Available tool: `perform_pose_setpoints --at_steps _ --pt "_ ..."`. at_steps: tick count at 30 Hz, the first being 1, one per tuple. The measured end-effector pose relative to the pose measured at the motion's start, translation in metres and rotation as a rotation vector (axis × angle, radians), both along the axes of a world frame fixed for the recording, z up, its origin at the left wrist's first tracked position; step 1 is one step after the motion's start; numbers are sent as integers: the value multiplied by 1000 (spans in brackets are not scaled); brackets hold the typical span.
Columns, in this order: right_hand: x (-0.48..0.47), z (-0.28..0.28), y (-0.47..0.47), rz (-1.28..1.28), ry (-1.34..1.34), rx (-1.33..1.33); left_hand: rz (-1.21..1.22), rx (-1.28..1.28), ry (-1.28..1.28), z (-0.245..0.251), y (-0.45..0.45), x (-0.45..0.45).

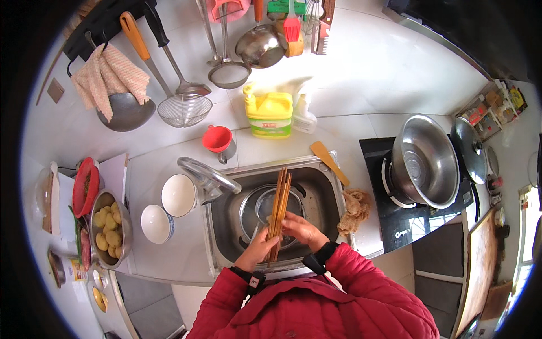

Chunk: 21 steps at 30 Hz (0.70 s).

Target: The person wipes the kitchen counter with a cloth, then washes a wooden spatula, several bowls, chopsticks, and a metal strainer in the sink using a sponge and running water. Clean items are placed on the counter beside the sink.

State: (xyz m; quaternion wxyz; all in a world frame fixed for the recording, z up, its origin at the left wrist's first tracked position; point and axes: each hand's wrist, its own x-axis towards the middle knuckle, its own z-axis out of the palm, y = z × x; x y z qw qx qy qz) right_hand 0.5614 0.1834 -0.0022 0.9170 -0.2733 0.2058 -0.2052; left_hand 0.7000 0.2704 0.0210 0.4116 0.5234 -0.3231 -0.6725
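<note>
My left hand point(257, 251) grips a bundle of wooden chopsticks point(279, 207) near their lower end, over the steel sink point(322, 220). On the bundle's right side, my right hand point(301, 229) touches the sticks with its fingers, partly hidden behind them; whether it also grips them I cannot tell. Below the chopsticks a round pot with dark handles point(246, 212) sits in the basin, and a smaller round vessel point(264, 201) shows inside it. A chrome faucet point(211, 176) reaches over the sink from the left.
Two white bowls point(179, 195) stand left of the sink. Right of it lie a wooden spatula point(328, 161) and a crumpled brown cloth point(355, 209). A large steel basin point(427, 161) rests on the cooktop point(406, 231). Potatoes fill a metal bowl point(127, 237) at left. A yellow jug point(269, 112) stands behind.
</note>
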Motion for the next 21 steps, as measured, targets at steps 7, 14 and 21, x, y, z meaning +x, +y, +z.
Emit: perform_pose_setpoints --at_steps 7,14,21 --pt "24 22 -33 -222 -75 97 -143 -83 -159 -15 5 2" --pt "52 -1 -12 -493 264 -517 215 -79 -223 -21 3 51" --pt "93 -102 27 91 859 -706 414 -62 137 -65 -28 72"
